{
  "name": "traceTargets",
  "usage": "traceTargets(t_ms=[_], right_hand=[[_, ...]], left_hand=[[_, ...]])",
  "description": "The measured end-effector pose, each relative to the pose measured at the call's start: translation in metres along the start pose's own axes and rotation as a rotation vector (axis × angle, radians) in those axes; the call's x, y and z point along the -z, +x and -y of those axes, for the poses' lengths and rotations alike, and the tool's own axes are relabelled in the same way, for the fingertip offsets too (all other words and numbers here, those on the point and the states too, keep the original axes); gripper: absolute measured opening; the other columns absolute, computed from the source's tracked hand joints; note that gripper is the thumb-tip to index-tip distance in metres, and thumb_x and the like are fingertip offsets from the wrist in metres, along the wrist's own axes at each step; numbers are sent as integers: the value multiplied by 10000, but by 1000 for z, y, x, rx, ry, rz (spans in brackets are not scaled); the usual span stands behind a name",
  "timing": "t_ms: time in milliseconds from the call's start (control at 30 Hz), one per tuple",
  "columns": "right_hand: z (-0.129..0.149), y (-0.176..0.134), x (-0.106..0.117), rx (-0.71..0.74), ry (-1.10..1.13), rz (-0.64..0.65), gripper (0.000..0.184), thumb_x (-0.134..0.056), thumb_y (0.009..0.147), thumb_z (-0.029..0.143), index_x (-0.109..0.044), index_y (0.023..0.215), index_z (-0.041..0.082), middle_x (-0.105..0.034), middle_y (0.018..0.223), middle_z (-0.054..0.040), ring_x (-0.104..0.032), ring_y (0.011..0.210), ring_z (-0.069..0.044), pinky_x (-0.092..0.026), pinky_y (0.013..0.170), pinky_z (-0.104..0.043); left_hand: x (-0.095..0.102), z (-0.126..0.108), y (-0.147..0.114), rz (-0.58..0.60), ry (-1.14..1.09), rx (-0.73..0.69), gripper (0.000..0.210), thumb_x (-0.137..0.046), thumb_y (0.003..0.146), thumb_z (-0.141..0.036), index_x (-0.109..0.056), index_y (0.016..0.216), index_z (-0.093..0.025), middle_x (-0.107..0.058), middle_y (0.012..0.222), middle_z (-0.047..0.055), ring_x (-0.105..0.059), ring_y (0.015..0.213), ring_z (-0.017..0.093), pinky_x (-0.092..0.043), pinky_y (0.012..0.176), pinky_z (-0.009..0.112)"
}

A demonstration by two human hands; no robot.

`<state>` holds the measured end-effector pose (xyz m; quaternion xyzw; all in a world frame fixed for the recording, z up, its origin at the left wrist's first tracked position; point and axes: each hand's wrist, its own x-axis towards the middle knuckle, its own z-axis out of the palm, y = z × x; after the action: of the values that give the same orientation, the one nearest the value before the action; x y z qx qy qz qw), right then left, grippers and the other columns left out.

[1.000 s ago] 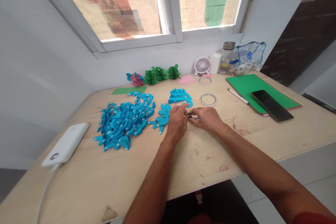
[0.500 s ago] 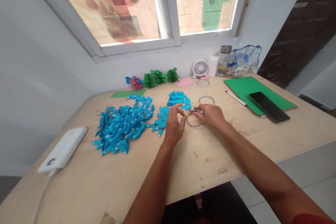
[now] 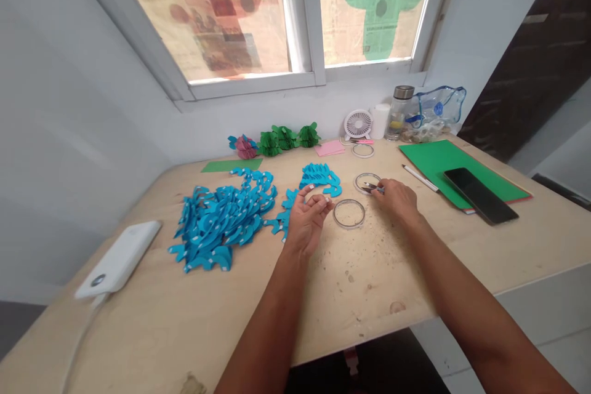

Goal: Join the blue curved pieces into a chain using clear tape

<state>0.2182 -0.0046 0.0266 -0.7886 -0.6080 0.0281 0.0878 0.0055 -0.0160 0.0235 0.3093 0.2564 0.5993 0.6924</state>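
My right hand (image 3: 398,198) is closed around small dark scissors (image 3: 368,188), whose points reach over a thin tape roll (image 3: 361,175). My left hand (image 3: 307,221) has thumb and fingertips brought together beside a second narrow tape roll (image 3: 349,226); what sits in this pinch is too small to make out. Just behind the left hand is a neat row of blue paper cutouts (image 3: 320,175). More blue cutouts (image 3: 286,203) lie partly hidden by that hand. A large heap of curved blue paper pieces with small white patches (image 3: 221,215) spreads further left.
A white power bank (image 3: 120,258) with a cable lies at the left. Green paper flowers (image 3: 285,138), pink paper (image 3: 330,148), a small fan (image 3: 358,125) and a bottle (image 3: 399,114) line the wall. A phone (image 3: 480,196) rests on green sheets (image 3: 436,166), beside a pen (image 3: 420,178).
My right hand has moved right with the scissors, away from the nearer tape roll. My left thumb and fingers have come together. The view has shifted slightly.
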Motion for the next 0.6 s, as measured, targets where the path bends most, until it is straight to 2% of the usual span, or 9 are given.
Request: traceTargets(t_ms=[133, 200, 267, 367, 467, 600], right_hand=[[-1, 2, -2, 62, 61, -174, 288, -490, 807, 371, -658, 932, 173, -642, 966, -129, -552, 944, -265, -394, 720, -336], [6, -1, -2, 154, 200, -210, 249, -492, 810, 333, -665, 885, 170, -655, 917, -110, -565, 878, -230, -398, 728, -324], [18, -6, -1, 296, 434, -152, 215, -493, 807, 300, -668, 835, 178, -669, 864, -67, -575, 760, -175, -408, 684, -287], [38, -18, -1, 523, 754, 55, 214, -507, 797, 295, -677, 829, 169, -673, 791, -38, -562, 668, -137, -411, 605, -243], [50, -26, -2, 534, 912, 125, 222, -525, 782, 298, -679, 849, 152, -680, 806, -44, -568, 669, -137, -412, 583, -235], [54, -28, -4, 502, 994, 156, 207, -542, 763, 293, -678, 831, 154, -683, 801, -44, -585, 702, -152, -425, 591, -238]], left_hand=[[1, 0, 0, 21, -10, 2, 513, -734, 589, -123, -455, 1007, -229, -568, 671, -45, -588, 671, 110, -451, 759, 309], [0, 0, -1, 33, -9, 11, 502, -724, 604, -115, -455, 1011, -231, -565, 673, -46, -588, 671, 106, -450, 760, 303], [-1, 0, -2, 48, -5, 18, 499, -718, 614, -113, -454, 1019, -233, -567, 680, -46, -588, 670, 102, -449, 757, 297], [-1, 3, -2, 61, 10, 18, 525, -726, 608, -119, -449, 1039, -234, -575, 688, -42, -590, 670, 105, -452, 746, 296], [1, 7, 1, 38, 37, 10, 570, -747, 583, -131, -444, 1055, -233, -583, 687, -40, -591, 657, 110, -458, 728, 299], [3, 11, 3, -25, 72, 0, 594, -754, 563, -138, -438, 1059, -224, -599, 683, -36, -584, 615, 105, -462, 678, 285]])
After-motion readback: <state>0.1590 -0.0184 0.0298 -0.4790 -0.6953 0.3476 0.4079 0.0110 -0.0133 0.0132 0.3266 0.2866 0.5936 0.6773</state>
